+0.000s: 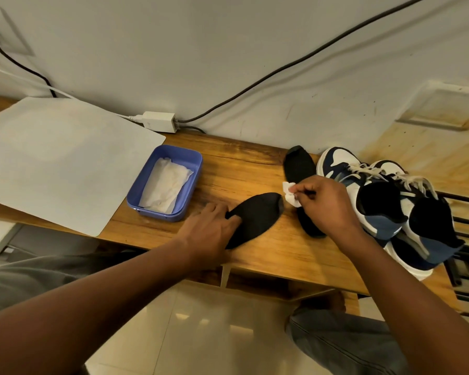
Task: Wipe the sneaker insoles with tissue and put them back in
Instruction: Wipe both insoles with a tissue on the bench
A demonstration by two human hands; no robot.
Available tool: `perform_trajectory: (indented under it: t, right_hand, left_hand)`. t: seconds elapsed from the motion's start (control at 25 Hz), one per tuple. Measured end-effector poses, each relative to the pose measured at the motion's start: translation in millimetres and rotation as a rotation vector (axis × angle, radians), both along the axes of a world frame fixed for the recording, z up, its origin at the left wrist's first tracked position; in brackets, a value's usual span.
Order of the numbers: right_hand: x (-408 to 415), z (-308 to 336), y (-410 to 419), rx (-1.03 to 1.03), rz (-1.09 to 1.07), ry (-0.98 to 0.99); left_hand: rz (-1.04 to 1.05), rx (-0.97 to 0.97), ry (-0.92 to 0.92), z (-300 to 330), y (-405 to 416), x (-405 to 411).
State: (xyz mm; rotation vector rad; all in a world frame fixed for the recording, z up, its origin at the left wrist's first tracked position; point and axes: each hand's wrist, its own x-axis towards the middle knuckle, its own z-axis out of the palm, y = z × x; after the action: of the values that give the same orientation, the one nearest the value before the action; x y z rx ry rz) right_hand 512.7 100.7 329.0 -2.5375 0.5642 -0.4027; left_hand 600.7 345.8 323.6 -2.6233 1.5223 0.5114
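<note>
Two black insoles lie on the wooden table point(244, 163). My left hand point(210, 231) presses down on the heel end of the near insole point(257, 216), fingers spread over it. My right hand point(324, 205) pinches a small crumpled white tissue point(290, 193) just off that insole's toe end. The second insole point(298, 166) lies farther back, partly hidden under my right hand. A pair of navy, blue and white sneakers point(390, 207) with pale laces sits at the table's right end, mouths facing me.
A purple plastic box point(192, 169) holding white tissues point(165, 185) stands left of the insoles. A large white sheet point(57, 158) covers the table's left. A white charger point(160, 121) with cables rests against the wall. A black rack point(466, 255) stands right.
</note>
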Motion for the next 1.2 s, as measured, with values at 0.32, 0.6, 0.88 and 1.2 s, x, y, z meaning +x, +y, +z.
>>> perform_trajectory:
  t: [0.32, 0.6, 0.88, 1.2]
  right_hand:
    - [16.6, -16.5, 43.2, 0.022, 0.191, 0.009]
    - [17.3, -40.4, 42.6, -0.172, 0.21, 0.134]
    - [4.7, -40.5, 41.0, -0.258, 0.246, 0.186]
    - [12.8, -15.8, 45.1, -0.18, 0.169, -0.01]
  left_hand:
    - [-0.123, -0.056, 0.035, -3.4, 15.3, -16.0]
    - [-0.147, 0.004, 0.037, -5.7, 10.0, -13.8]
    - [-0.148, 0.038, 0.06, -5.3, 9.6, -13.7]
    - [-0.163, 0.039, 0.031, -6.1, 11.3, -15.5]
